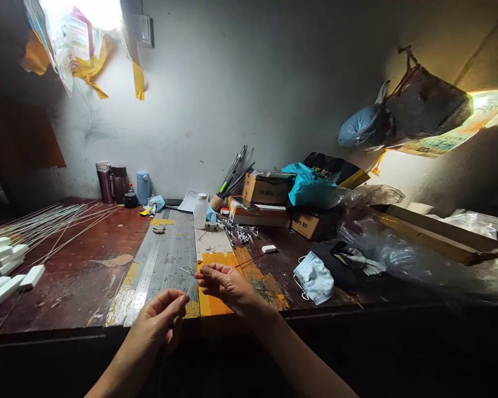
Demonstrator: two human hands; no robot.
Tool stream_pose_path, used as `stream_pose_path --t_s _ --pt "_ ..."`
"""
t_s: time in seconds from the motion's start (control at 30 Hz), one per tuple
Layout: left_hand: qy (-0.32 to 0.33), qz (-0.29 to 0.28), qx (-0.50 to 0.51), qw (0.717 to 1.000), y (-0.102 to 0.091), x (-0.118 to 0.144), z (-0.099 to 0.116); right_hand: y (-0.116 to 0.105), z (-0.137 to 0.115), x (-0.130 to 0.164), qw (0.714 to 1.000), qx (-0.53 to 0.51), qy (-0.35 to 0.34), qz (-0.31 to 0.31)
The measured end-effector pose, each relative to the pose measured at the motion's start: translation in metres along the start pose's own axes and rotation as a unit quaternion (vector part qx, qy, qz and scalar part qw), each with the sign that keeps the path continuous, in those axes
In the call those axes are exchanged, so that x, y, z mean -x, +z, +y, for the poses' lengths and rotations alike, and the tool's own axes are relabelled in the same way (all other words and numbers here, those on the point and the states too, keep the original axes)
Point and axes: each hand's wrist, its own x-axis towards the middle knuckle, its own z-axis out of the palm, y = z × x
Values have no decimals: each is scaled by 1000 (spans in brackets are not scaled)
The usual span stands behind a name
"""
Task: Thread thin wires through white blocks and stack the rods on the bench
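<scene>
My left hand (160,318) is at the table's front edge, thumb and fingertips pressed together. Whatever it pinches is too fine to make out; a faint thread-like line seems to rise from near it. To the right and a little higher, my right hand (226,284) is closed in a pinch above the orange-taped strip (218,304). A thin, pale sliver (186,271) shows at its fingertips, pointing left. Behind that hand, a thin dark line runs toward the right; I cannot tell whether the hand holds it. Below the hands lies a metal ruler (147,276) on a grey board (170,251).
Long thin rods with white foam blocks (8,287) lie at the left. A translucent bottle (200,211) stands behind the hands, near small white pieces (244,235). A face mask (314,278), plastic wrap and an open carton (435,235) are at the right. Flasks (104,182) line the wall.
</scene>
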Motion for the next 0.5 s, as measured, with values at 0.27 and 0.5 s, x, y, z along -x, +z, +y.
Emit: stream_pose_path --t_s 0.27,0.5 --pt "7 -13 -19 1000 2 -1 -8 7 7 9 993 -105 44 -37" --pt "5 -13 -24 1000 2 -1 -10 11 6 12 991 -125 46 -18"
